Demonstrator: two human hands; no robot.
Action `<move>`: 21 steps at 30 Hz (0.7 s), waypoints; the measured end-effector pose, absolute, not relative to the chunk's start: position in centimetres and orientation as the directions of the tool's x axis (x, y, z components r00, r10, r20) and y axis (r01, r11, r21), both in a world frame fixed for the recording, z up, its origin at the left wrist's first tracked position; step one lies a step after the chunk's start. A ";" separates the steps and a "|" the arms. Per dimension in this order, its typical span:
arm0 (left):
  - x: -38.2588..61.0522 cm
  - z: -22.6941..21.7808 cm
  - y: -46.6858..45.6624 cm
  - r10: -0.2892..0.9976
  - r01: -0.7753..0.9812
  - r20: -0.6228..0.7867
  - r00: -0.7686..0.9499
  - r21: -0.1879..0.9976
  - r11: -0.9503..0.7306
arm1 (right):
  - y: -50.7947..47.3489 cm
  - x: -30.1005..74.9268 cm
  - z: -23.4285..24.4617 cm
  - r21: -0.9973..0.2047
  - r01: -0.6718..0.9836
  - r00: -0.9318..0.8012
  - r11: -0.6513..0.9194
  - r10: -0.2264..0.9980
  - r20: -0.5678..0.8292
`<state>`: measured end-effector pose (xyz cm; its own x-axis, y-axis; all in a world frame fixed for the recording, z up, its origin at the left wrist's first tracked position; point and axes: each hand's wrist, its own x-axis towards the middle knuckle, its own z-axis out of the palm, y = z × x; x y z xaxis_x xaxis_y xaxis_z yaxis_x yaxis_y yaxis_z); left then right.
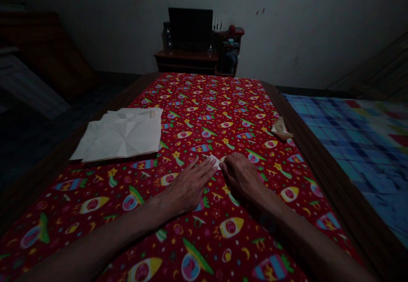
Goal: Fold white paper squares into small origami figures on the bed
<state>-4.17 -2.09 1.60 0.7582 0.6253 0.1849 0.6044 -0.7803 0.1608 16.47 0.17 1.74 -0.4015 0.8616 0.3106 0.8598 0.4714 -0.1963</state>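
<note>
A small piece of white folded paper (214,160) lies on the red printed cloth (204,269). My left hand (191,184) rests flat with its fingers stretched out, their tips over the left part of the paper. At the paper's right end my right hand (242,175) is closed, its fingers curled and the tips pinched at the edge. The two hands hide much of the paper. To the left lies a stack of white paper sheets (124,135), the top one marked with creases. A small folded paper shape (280,129) sits near the right edge of the cloth.
The cloth covers a long surface with dark wooden borders (331,184). Beyond it, a screen (190,26) with speakers stands on a low cabinet (186,59), beside a red telephone (236,29). On the right is blue checked bedding (321,125). The room is dim.
</note>
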 end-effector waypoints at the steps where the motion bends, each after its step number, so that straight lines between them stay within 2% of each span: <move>1: -4.2 1.6 -2.1 0.623 0.602 0.183 0.761 0.160 -0.782 | 0.2 16.5 1.8 -0.199 0.861 -0.398 0.468 0.863 0.310; 5: -4.2 2.0 -2.1 0.616 0.600 0.174 0.768 0.140 -0.788 | -0.4 16.3 1.9 -0.202 0.879 -0.349 0.433 0.871 0.347; 7: -4.1 2.1 -2.1 0.620 0.606 0.193 0.760 0.133 -0.785 | -1.2 16.0 1.7 -0.160 0.858 -0.391 0.488 0.823 0.412; 9: -4.1 2.2 -2.2 0.623 0.610 0.219 0.751 0.129 -0.782 | -2.2 15.8 1.4 -0.099 0.792 -0.510 0.603 0.741 0.437; 13: -4.1 2.2 -2.3 0.619 0.611 0.232 0.751 0.113 -0.784 | -4.0 15.9 0.9 -0.108 0.697 -0.647 0.709 0.686 0.332; 17: -4.3 1.9 -2.3 0.618 0.614 0.215 0.756 0.092 -0.784 | -4.5 16.8 1.1 -0.145 0.687 -0.658 0.712 0.695 0.291; 21: -4.8 1.9 -2.4 0.641 0.637 0.173 0.748 0.084 -0.766 | -4.6 17.5 1.3 -0.115 0.707 -0.650 0.697 0.706 0.280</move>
